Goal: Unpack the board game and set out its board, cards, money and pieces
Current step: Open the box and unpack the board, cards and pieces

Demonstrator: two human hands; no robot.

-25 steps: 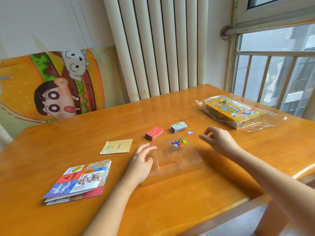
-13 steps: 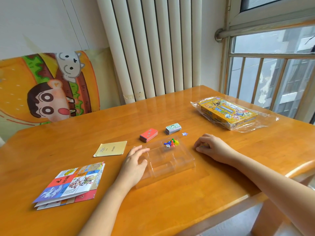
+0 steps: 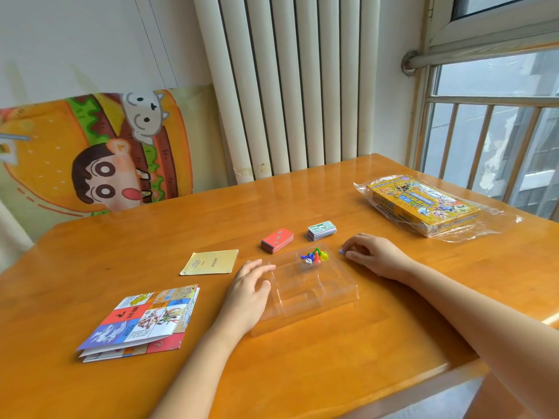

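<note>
Your right hand (image 3: 375, 255) has dropped from mid-air onto the table (image 3: 302, 373), fingers curled, tips at a small blue piece (image 3: 341, 251) just off the clear tray's (image 3: 352, 293) far-right corner; can't tell if it's pinched. Your left hand (image 3: 251, 293) stays flat and relaxed against the tray's left wall. Pawns (image 3: 317, 255) and die (image 3: 308, 262) sit in the tray's far compartment. Red cards (image 3: 277, 241) and money (image 3: 322, 230) lie just beyond the tray, mid-table; folded board (image 3: 142, 320) toward the near-left edge; box (image 3: 423, 207) at the far-right corner
</note>
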